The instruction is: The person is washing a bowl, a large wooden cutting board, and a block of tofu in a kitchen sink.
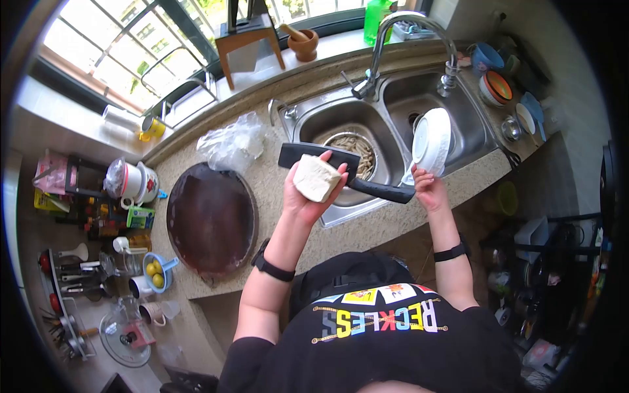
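A pale off-white block of tofu rests in the palm of my left hand, its fingers curled around the far side. Behind the tofu and those fingers runs a cleaver with a dark blade; its black handle points right, toward my other hand. How the cleaver is held is hidden. My right hand pinches the near edge of a white bowl, which is tipped on its side over the front of the right sink basin.
A steel double sink lies beyond, with a tall faucet and a bowl of pale strips in its left basin. On the counter are a round dark chopping board and a crumpled plastic bag. Stacked bowls stand right.
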A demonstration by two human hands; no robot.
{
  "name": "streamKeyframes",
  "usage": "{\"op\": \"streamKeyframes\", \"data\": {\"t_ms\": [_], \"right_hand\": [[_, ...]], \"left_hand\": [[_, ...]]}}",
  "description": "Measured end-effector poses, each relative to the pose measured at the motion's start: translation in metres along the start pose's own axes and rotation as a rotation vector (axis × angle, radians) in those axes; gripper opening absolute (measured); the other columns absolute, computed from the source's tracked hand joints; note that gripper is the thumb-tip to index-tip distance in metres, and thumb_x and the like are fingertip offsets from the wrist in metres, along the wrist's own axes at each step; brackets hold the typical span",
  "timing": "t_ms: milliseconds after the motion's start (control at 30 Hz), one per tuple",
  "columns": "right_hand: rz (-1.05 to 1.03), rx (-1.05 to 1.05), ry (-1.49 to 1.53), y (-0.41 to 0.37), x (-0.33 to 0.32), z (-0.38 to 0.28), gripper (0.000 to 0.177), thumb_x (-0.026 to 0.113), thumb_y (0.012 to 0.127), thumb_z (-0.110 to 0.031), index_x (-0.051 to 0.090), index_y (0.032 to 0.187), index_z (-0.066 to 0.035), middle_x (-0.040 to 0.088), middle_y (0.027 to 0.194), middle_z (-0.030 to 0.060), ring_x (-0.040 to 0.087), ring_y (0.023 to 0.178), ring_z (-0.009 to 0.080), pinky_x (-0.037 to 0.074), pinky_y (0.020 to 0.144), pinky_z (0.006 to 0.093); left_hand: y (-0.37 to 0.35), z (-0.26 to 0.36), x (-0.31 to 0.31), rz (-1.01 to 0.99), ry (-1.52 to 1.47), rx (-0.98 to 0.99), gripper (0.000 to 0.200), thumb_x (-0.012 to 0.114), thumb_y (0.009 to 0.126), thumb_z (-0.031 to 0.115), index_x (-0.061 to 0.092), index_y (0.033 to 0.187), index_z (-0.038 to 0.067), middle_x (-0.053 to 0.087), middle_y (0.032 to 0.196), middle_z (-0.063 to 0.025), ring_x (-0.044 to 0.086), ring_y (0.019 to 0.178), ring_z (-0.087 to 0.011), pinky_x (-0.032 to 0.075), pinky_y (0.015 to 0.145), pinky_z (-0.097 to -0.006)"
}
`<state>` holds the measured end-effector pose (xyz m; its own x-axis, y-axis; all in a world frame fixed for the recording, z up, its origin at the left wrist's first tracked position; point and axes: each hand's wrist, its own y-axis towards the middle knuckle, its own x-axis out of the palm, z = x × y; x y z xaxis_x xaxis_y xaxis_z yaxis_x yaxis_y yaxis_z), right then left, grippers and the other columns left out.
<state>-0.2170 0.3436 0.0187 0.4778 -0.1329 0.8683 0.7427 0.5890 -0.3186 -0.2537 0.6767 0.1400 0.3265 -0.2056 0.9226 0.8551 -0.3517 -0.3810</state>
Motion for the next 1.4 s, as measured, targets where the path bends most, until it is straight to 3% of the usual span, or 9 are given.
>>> {"op": "streamKeyframes", "data": {"t_ms": [167, 233, 433, 600, 767, 833, 1100, 1367, 1400], "right_hand": [[0.392, -0.31, -0.591, 0.012, -0.035, -0.006, 0.021, 0.046, 0.084, -0.004, 0.049, 0.103, 0.006, 0.057, 0.082, 0.0105, 0.059, 0.062, 0.0146, 0.051, 0.05, 0.0233], [0.532, -0.457, -0.974, 0.011, -0.031, 0.016, 0.019, 0.048, 0.083, -0.003, 0.052, 0.1, 0.003, 0.06, 0.081, 0.0101, 0.061, 0.068, 0.019, 0.052, 0.065, 0.0306], [0.353, -0.284, -1.629, 0.042, -0.021, 0.106, 0.027, 0.051, 0.086, -0.018, 0.051, 0.11, -0.006, 0.061, 0.081, 0.0064, 0.061, 0.059, 0.0133, 0.05, 0.043, 0.0215], [0.115, 0.039, -1.795, 0.08, -0.014, 0.175, 0.034, 0.047, 0.084, -0.013, 0.047, 0.116, -0.001, 0.062, 0.092, 0.0096, 0.061, 0.056, 0.0125, 0.05, 0.041, 0.0191], [0.037, 0.138, -1.688, 0.102, -0.025, 0.199, 0.049, 0.035, 0.077, -0.005, 0.042, 0.125, 0.003, 0.062, 0.095, 0.0123, 0.063, 0.065, 0.013, 0.052, 0.043, 0.0195], [0.049, 0.195, -1.722, 0.108, -0.027, 0.202, 0.047, 0.042, 0.083, -0.011, 0.037, 0.128, 0.0, 0.06, 0.099, 0.0109, 0.063, 0.07, 0.0135, 0.052, 0.045, 0.019], [-0.143, 0.023, -2.017, 0.153, -0.104, 0.159, 0.045, 0.034, 0.081, 0.0, 0.036, 0.125, 0.004, 0.057, 0.104, 0.0147, 0.063, 0.074, 0.0203, 0.057, 0.05, 0.0287], [-0.021, 0.165, -1.937, 0.135, -0.065, 0.17, 0.033, 0.051, 0.088, -0.015, 0.049, 0.115, 0.004, 0.062, 0.094, 0.0122, 0.062, 0.079, 0.0154, 0.05, 0.066, 0.0279], [0.13, 0.276, -1.983, 0.133, -0.051, 0.166, 0.034, 0.051, 0.089, -0.018, 0.048, 0.116, 0.004, 0.062, 0.092, 0.0126, 0.062, 0.077, 0.016, 0.05, 0.063, 0.0274]], "left_hand": [[0.0, 0.001, -0.003, -0.055, -0.022, 0.006, 0.055, 0.052, 0.084, 0.038, 0.045, 0.124, 0.0, 0.05, 0.116, -0.0207, 0.047, 0.112, -0.0373, 0.04, 0.097, -0.0486], [-0.01, 0.004, -0.003, -0.046, 0.007, 0.038, 0.056, 0.052, 0.084, 0.038, 0.044, 0.125, 0.0, 0.05, 0.116, -0.0208, 0.047, 0.112, -0.0373, 0.041, 0.096, -0.0483], [-0.04, 0.018, -0.02, -0.028, 0.06, 0.157, 0.055, 0.048, 0.086, 0.039, 0.044, 0.126, 0.0, 0.05, 0.117, -0.022, 0.049, 0.112, -0.0376, 0.042, 0.096, -0.0481], [-0.065, 0.024, -0.039, 0.028, 0.018, 0.244, 0.054, 0.046, 0.087, 0.038, 0.045, 0.125, 0.0, 0.051, 0.116, -0.0225, 0.05, 0.11, -0.0376, 0.043, 0.095, -0.0481], [-0.081, 0.03, -0.062, 0.063, -0.024, 0.293, 0.052, 0.046, 0.087, 0.037, 0.045, 0.124, 0.0, 0.051, 0.115, -0.0221, 0.05, 0.11, -0.0376, 0.043, 0.095, -0.048], [-0.087, 0.031, -0.068, 0.073, -0.066, 0.318, 0.052, 0.046, 0.087, 0.037, 0.045, 0.124, 0.0, 0.052, 0.114, -0.022, 0.05, 0.11, -0.0377, 0.042, 0.095, -0.048], [-0.092, 0.032, -0.094, 0.12, -0.063, 0.324, 0.05, 0.046, 0.088, 0.035, 0.046, 0.124, 0.001, 0.053, 0.112, -0.0216, 0.051, 0.107, -0.0372, 0.044, 0.093, -0.0477], [-0.078, 0.028, -0.108, 0.143, -0.128, 0.303, 0.051, 0.047, 0.087, 0.037, 0.047, 0.122, 0.0, 0.052, 0.113, -0.022, 0.05, 0.108, -0.0375, 0.045, 0.091, -0.0476], [-0.077, 0.028, -0.108, 0.139, -0.129, 0.297, 0.049, 0.047, 0.087, 0.036, 0.048, 0.12, 0.0, 0.052, 0.113, -0.022, 0.051, 0.108, -0.0372, 0.047, 0.089, -0.0473]]}}
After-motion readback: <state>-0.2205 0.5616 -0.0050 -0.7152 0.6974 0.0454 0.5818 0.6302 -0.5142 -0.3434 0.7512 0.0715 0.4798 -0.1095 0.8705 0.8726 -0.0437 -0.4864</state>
